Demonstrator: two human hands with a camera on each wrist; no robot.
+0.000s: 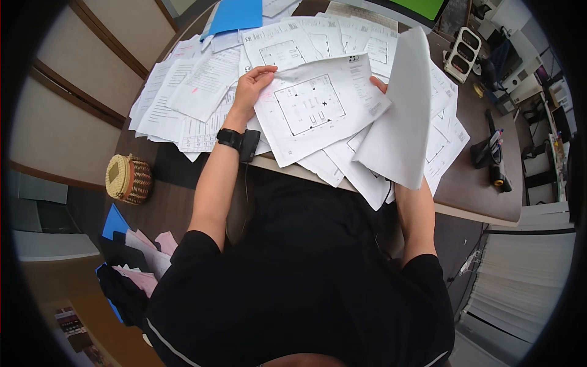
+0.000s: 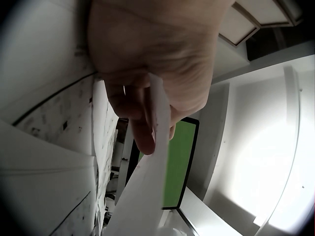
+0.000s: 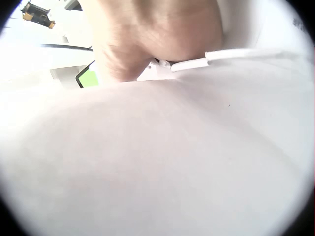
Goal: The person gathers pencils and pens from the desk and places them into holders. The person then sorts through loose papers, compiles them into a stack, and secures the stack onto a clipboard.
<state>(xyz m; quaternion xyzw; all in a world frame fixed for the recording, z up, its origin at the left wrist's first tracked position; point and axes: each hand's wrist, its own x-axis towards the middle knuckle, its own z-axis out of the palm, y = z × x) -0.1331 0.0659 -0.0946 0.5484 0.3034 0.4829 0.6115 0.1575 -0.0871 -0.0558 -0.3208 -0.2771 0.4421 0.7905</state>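
My left hand pinches the upper left corner of a printed floor plan sheet, thumb and fingers on either side of the paper. In the left wrist view that sheet runs edge-on from between the fingers. A large white sheet, blank side showing, stands bent upright at the right and hides most of my right hand. Only a fingertip shows in the head view, at the plan's right edge. The right wrist view has the right hand behind the white paper, gripping sheets, its fingertips hidden.
Overlapping printed pages cover much of the desk. A blue folder lies at the back, near a green screen. A pen holder and a white three-slot object are at right; a woven basket stands left.
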